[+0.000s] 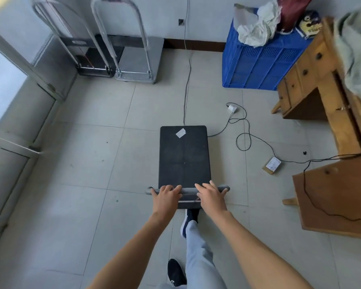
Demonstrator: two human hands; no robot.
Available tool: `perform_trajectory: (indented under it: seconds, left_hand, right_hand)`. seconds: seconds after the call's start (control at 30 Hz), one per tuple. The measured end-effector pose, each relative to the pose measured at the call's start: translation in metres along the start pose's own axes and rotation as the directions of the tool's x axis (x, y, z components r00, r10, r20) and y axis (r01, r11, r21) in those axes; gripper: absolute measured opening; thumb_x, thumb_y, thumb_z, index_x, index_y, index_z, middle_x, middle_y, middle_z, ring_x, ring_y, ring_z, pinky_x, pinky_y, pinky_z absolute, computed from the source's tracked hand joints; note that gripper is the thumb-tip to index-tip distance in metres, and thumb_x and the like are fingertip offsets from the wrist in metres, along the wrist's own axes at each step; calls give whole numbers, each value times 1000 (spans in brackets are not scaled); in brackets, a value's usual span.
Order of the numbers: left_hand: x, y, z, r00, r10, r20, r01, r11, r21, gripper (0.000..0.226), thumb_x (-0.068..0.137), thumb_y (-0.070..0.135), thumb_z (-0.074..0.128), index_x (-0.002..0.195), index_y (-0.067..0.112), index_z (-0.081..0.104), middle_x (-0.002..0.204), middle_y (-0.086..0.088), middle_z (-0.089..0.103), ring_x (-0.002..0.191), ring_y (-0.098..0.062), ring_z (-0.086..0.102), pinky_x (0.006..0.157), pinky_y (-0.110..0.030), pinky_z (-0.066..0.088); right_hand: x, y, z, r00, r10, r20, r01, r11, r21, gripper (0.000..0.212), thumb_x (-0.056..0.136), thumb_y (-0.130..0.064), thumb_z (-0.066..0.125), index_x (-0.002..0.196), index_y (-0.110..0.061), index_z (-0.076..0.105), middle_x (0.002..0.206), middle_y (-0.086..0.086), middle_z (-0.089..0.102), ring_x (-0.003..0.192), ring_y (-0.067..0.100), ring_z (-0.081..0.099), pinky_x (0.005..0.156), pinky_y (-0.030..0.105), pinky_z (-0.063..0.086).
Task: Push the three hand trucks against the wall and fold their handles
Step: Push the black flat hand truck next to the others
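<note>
A black hand truck with a white sticker stands in the middle of the tiled floor, its grey handle bar upright and nearest to me. My left hand and my right hand both grip that bar, side by side. Two more hand trucks stand against the far wall at the back left: a dark one in the corner and a silver one beside it. The handles of both rise upright.
A dark cable runs along the floor from the wall to the black truck's front edge. More cables, a white plug and a small box lie to the right. A blue crate and wooden furniture fill the right side. Glass doors line the left.
</note>
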State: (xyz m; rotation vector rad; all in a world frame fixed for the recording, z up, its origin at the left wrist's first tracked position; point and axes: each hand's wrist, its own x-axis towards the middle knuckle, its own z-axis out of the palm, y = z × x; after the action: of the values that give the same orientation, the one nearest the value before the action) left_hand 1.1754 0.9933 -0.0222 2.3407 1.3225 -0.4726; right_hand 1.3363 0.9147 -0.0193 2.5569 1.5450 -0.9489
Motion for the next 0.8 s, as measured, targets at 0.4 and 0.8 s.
perform_trajectory:
  seconds: [0.4,0.8]
  left_hand:
    - [217,-8,-131,997,-54,48,55,998,-34,34,102,34,42,136,33,47,128,-1,58,125,-26,48,106,-64,23]
    - [455,-53,-263,999,-29,16,30,997,-77,30,100,26,45,129,34,54,120,3,60,121,-23,50,109,-64,17]
  right_hand:
    - [224,-24,-125,997,-34,72,33,999,18,49,98,-8,50,142,-29,44,138,2,52,146,26,24,104,79,17]
    - [451,-86,-240,1000,9,-6,-9,1000,26,47,97,-9,52,140,-28,48,134,2,57,141,26,32,103,78,21]
